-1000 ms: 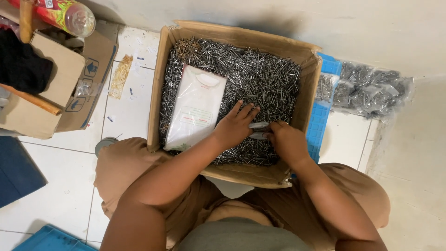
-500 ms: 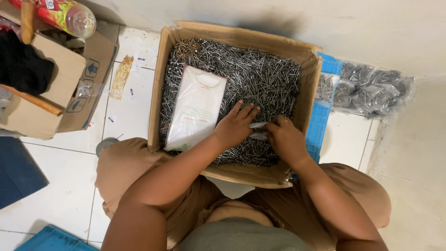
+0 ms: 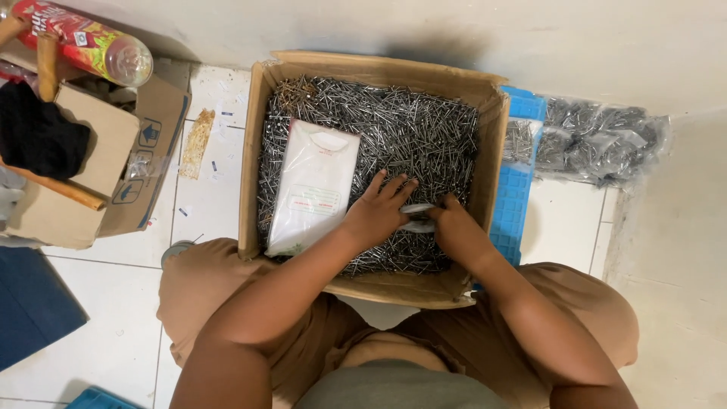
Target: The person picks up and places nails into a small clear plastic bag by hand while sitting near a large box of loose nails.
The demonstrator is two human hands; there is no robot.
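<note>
Over the cardboard box (image 3: 261, 159) of loose nails (image 3: 413, 132), both hands meet: left hand (image 3: 376, 212) spread flat on the nails, right hand (image 3: 454, 225) pinching a small clear bag (image 3: 416, 216) between them. White packet (image 3: 314, 185) lies left, alongside.

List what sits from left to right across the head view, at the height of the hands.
Black cloth → flattened brown carton → white plastic packet on the nails → left hand → right hand → blue crate → clear bags of nails.
</note>
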